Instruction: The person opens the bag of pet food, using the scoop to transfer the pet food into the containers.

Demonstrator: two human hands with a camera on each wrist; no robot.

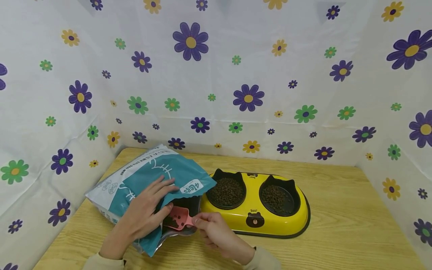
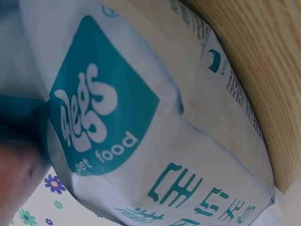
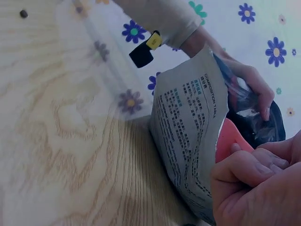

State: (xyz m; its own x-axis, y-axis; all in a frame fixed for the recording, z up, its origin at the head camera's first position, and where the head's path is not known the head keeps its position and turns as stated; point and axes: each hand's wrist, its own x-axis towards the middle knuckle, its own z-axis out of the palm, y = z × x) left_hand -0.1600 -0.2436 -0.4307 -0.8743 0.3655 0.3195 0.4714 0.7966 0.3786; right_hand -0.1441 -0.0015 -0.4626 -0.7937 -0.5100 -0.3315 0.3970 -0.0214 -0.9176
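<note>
A teal and white pet food bag [image 1: 135, 176] lies on its side, its mouth toward the right. My left hand [image 1: 143, 212] holds the bag at its mouth, fingers spread over the upper side and thumb at the opening. In the right wrist view, the left hand [image 3: 251, 82] sits at the bag's rim. Between thumb and fingers, my right hand [image 1: 217, 232] pinches the handle of a pink scoop [image 1: 182, 215]. Some brown kibble is in the scoop, whose front is inside the bag's mouth and partly hidden.
Right of the bag stands a yellow double feeder [image 1: 251, 195] with two black cat-eared bowls. Kibble fills much of the left bowl [image 1: 227, 191]; the right bowl [image 1: 275, 198] holds less. A dark pellet [image 3: 23, 14] lies on the wooden table [image 1: 341, 210]. Flower-patterned sheeting [image 1: 216, 75] surrounds the table.
</note>
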